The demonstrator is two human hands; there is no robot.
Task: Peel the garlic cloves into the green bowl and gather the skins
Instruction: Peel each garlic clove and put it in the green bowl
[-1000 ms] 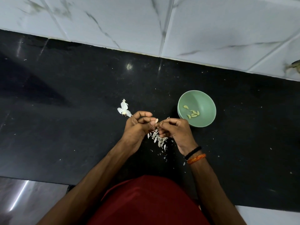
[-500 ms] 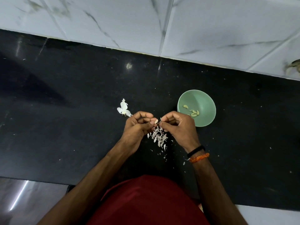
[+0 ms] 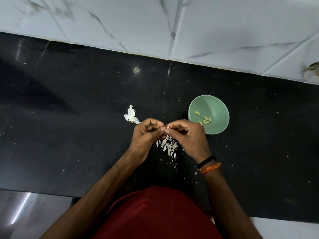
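Black counter (image 3: 69, 135): green bowl (image 3: 217, 107), skin pile (image 3: 168, 145), papery husk (image 3: 130, 116).

A home kitchen, by the look of it. A polished black stone counter (image 3: 69, 118) runs across the view, backed at twelve o'clock by white marble-veined wall tiles (image 3: 224, 31). On it sit a green bowl (image 3: 217, 104) of peeled garlic cloves (image 3: 205, 120) at two o'clock and loose papery skins (image 3: 168, 145) (scattered centrally).
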